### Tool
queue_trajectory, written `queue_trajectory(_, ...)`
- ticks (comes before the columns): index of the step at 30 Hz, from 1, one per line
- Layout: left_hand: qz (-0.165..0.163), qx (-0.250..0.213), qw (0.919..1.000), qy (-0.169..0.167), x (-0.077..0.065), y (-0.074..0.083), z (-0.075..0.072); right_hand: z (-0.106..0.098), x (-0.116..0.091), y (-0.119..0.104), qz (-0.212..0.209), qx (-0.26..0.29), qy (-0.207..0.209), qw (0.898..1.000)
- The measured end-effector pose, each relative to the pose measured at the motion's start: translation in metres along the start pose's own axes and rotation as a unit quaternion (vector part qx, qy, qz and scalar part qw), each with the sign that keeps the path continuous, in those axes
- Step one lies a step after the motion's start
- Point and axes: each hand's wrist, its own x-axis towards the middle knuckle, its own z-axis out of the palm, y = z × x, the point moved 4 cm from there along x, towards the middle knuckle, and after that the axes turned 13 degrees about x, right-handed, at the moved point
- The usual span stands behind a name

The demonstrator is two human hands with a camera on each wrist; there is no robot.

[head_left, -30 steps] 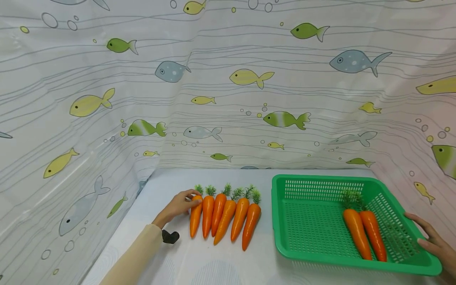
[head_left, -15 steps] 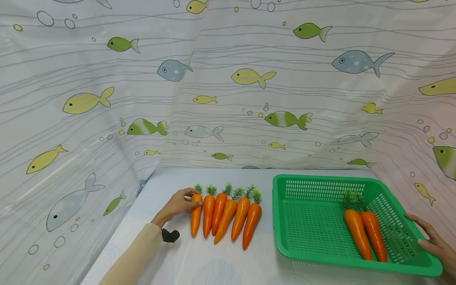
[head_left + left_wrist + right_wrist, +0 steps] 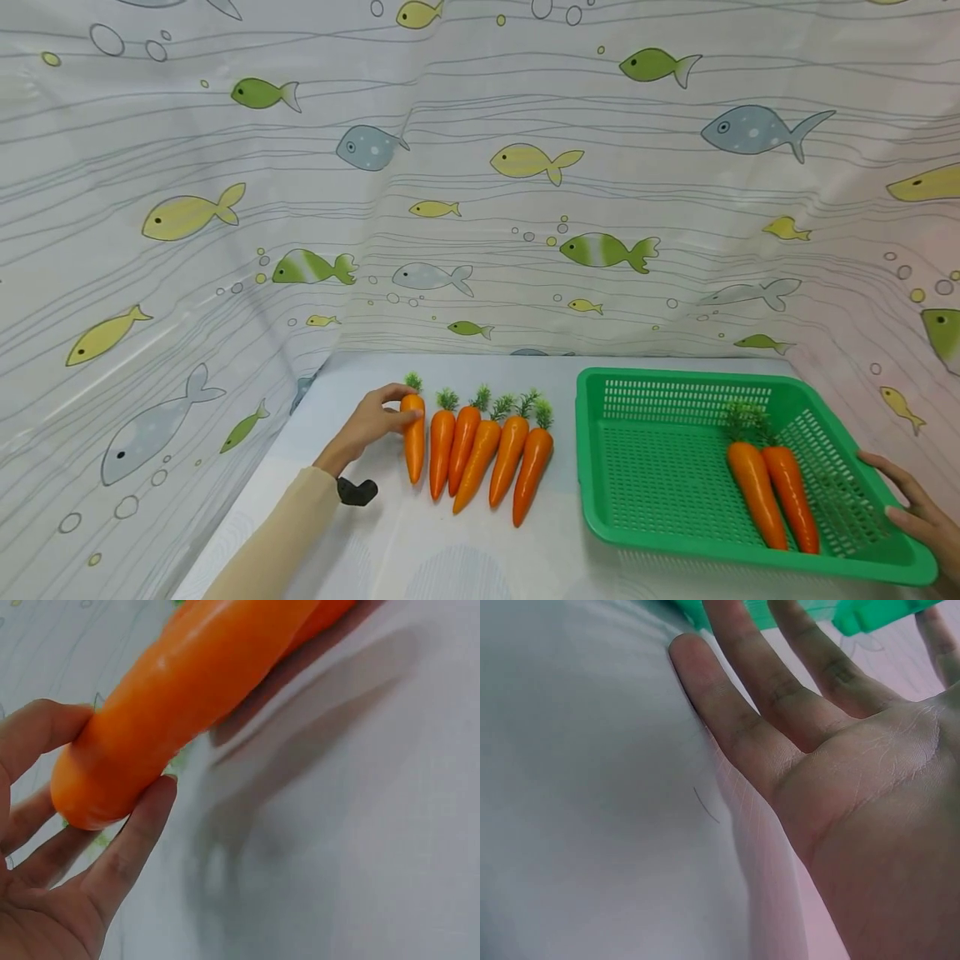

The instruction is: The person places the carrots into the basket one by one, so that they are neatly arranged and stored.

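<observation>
Gripping one carrot (image 3: pixel 414 442) by its thick upper end, the left hand (image 3: pixel 381 418) has its thumb on one side and its fingers on the other. This carrot is at the left end of a row, just beside five loose carrots (image 3: pixel 477 467) lying on the table (image 3: pixel 558 546). In the left wrist view its thick end appears raised above the surface; whether the tip is clear cannot be told. A green basket (image 3: pixel 675 375) stands to the right, with two carrots (image 3: pixel 757 496) lying at its right side. The right hand (image 3: pixel 921 518) is at the basket's right rim, fingers extended rather than clenched. Judged from this layout, the step in hand is picking up a carrot for loading. The next move likely calls for raising it fully, carrying it over the row and the near rim, then releasing it inside.
</observation>
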Motion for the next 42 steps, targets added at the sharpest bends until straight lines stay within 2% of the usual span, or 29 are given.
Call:
queue_trajectory(8, 0.024, -0.057, 0.9981, -0.005, 0.005, 0.016, 0.001, -0.001, -0.001, 0.003, 0.014, -0.007, 0.002, 1.0)
queue_trajectory(13, 0.032, -0.072, 0.9967, -0.018, 0.006, 0.024, 0.004, -0.001, 0.0, 0.001, 0.039, -0.037, 0.011, 0.999)
queue_trajectory(16, 0.042, -0.078, 0.9958, -0.024, 0.006, 0.03, 0.006, 0.0, -0.001, 0.0, 0.042, -0.025, 0.008, 0.999)
queue_trajectory(23, 0.06, -0.081, 0.9945, -0.028, 0.007, 0.05, 0.007, 0.001, 0.0, 0.0, 0.018, 0.015, -0.005, 1.0)
queue_trajectory(28, 0.075, -0.081, 0.9933, -0.036, 0.007, 0.065, 0.011, 0.002, 0.001, -0.002, 0.016, -0.018, -0.002, 1.0)
queue_trajectory(34, 0.09, -0.074, 0.9924, -0.041, 0.009, 0.08, 0.016, 0.002, 0.004, -0.005, -0.025, 0.013, -0.039, 0.999)
queue_trajectory(39, 0.107, -0.071, 0.9906, -0.048, 0.01, 0.092, 0.023, 0.001, 0.004, -0.006, -0.06, -0.016, -0.051, 0.997)
queue_trajectory(42, 0.118, -0.072, 0.9889, -0.053, 0.011, 0.1, 0.027, 0.001, 0.004, -0.007, -0.068, 0.0, -0.06, 0.996)
